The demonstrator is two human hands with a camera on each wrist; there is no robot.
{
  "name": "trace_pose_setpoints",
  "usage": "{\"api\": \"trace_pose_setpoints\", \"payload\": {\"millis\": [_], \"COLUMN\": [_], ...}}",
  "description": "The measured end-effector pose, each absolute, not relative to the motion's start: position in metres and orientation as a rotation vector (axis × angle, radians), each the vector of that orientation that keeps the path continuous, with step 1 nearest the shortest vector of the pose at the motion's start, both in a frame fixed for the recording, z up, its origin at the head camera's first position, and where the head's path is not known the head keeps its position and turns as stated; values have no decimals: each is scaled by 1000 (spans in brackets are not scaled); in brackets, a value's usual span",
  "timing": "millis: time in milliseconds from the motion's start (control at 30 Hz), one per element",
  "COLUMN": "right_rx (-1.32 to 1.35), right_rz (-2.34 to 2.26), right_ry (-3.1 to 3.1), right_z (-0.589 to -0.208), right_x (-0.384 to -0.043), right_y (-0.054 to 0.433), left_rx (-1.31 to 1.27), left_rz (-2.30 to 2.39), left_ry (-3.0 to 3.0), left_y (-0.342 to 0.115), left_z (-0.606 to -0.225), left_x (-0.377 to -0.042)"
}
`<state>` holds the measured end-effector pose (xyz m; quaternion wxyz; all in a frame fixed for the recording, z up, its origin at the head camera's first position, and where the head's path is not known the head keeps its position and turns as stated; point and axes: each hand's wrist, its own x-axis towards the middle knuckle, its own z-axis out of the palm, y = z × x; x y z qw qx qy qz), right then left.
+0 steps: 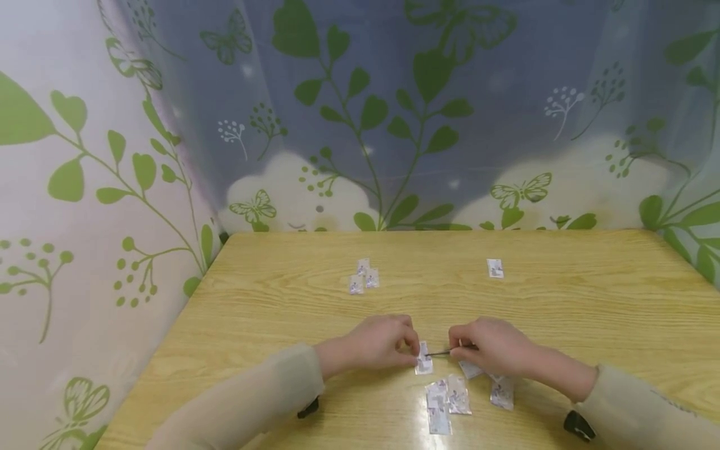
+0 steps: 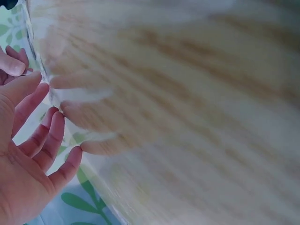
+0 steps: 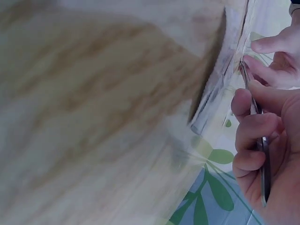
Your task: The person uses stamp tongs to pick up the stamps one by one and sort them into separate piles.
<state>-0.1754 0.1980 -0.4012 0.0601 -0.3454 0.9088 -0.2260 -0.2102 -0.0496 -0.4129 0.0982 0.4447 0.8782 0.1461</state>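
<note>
A small clear printed packet (image 1: 424, 359) lies on the wooden table between the two hands. My left hand (image 1: 382, 342) pinches its left edge between thumb and index finger; in the left wrist view the other fingertips (image 2: 75, 152) touch the tabletop. From the right side, my right hand (image 1: 495, 347) grips slim metal tweezers (image 3: 265, 173), their tips at the packet. Part of another packet (image 1: 470, 370) shows under the right hand. Closer to me are several overlapping packets (image 1: 439, 420), plus one (image 1: 502, 395) below the right wrist.
Three packets (image 1: 357, 285) form a cluster farther back on the table, left of centre. A single packet (image 1: 495, 269) lies at the back right. A leaf-patterned curtain (image 1: 382, 125) hangs along the far edge and continues down the left side (image 1: 84, 187).
</note>
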Motion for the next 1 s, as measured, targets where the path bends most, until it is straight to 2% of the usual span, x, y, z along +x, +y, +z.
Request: {"api": "trace_pose_setpoints", "payload": {"millis": [433,1000], "right_rx": [-863,-557], "right_rz": [-725,-752], "right_ry": [2864,2933], "right_z": [-380,-372], "right_x": [-194,-228], "right_y": [244,322], "left_rx": [1425,1587], "left_rz": [654,414], "left_ry": [2327,2351], "left_y": [-50,-35], "left_z": [-408,-417], "left_x": [-199,-193]}}
